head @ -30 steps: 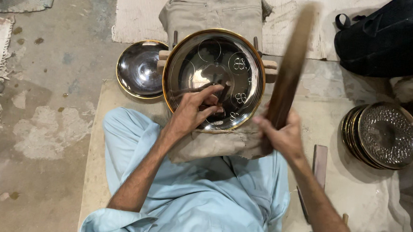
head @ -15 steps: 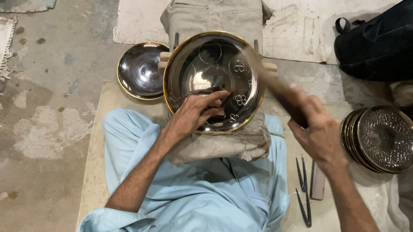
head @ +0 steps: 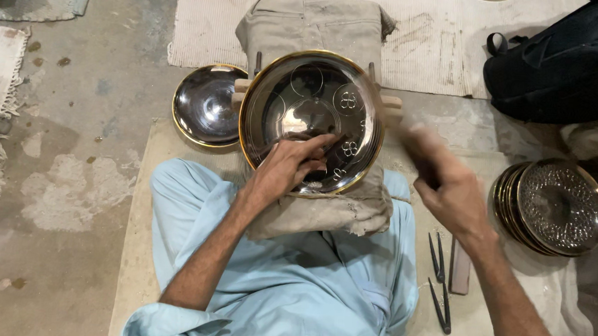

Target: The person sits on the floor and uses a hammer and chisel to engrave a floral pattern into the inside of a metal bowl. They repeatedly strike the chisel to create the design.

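Head view: gold-rimmed, flower-engraved shiny bowl (head: 312, 117).

Left hand (head: 291, 166) rests in brass bowl (head: 312, 120); right hand (head: 443, 184) blurred.

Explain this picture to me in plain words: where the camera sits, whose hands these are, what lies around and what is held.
The camera is worn on a person's head and looks straight down, so the light blue clothing at the bottom belongs to the person seated on the floor. A large engraved metal bowl with a golden rim rests tilted on a cloth cushion in front of them. The left hand presses a thin pointed tool against the inside of the bowl. The right hand is blurred in mid-swing; it seems to grip a stick-like striker, though that is hard to make out. A smaller bowl lies to the left, a stack of patterned plates to the right, and dark pointed tools lie on the mat.
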